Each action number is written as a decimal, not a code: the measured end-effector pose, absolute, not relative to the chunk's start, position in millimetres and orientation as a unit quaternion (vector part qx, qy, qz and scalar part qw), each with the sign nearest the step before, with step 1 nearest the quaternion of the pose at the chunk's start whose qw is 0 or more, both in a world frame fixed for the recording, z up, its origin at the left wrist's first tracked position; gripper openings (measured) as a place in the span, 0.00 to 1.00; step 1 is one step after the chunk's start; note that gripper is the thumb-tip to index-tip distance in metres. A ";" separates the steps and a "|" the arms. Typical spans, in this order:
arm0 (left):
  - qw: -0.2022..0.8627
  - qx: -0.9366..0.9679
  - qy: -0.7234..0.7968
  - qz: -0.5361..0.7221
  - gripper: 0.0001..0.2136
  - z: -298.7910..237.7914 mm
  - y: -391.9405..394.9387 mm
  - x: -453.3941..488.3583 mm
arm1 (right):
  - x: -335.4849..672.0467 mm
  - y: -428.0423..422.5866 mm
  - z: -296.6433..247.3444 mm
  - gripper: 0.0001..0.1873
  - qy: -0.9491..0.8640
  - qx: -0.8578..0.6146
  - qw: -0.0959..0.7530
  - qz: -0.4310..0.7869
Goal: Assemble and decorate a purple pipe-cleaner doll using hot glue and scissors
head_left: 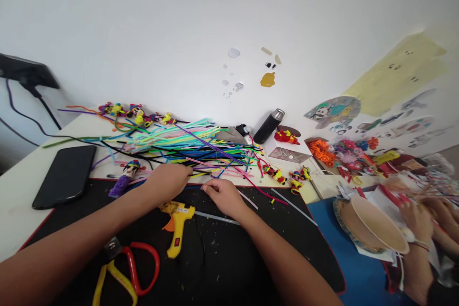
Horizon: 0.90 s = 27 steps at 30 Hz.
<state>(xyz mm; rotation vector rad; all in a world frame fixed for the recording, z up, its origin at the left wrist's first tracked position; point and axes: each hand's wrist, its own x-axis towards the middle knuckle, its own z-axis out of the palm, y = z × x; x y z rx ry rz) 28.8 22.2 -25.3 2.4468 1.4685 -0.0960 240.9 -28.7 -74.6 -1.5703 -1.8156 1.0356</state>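
My left hand (pixel 170 181) is closed, its fingertips turned toward my right hand. My right hand (pixel 225 196) pinches with thumb and forefinger. Between them runs a thin dark blue pipe cleaner (pixel 195 186), mostly hidden by the fingers. Just below lies a yellow glue gun (pixel 177 227) with a glue stick (pixel 217 218) at its rear. Behind my hands spreads a heap of colourful pipe cleaners (pixel 201 143). A small doll with a purple body (pixel 122 181) is left of my left hand. Scissors with red and yellow handles (pixel 143 267) lie near my left forearm.
A black phone (pixel 64 177) rests at the left of the black mat (pixel 258 258). Small dolls (pixel 136 114) line the wall. A black flask (pixel 268 126) stands beside a white box (pixel 287 150). At right, another person's hands (pixel 416 222) are near round trays (pixel 378 224).
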 end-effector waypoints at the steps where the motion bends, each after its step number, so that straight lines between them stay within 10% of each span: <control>1: 0.140 0.848 0.510 -0.035 0.15 -28.6 25.1 33.1 | 240.6 -28.1 -74.3 0.12 -0.677 -0.583 0.249 0.373; 10: 0.133 0.862 0.487 -0.033 0.14 -34.5 37.0 41.6 | 244.5 -14.4 -64.5 0.05 -0.734 -0.603 0.159 0.270; 17: 0.149 0.869 0.471 0.036 0.10 -13.5 59.1 23.4 | 253.9 13.0 -69.7 0.04 -0.648 -0.617 0.265 0.359; 27: 0.416 0.779 0.444 0.152 0.11 -0.5 55.2 2.5 | 235.4 8.8 -66.8 0.30 -0.490 -0.555 0.375 0.558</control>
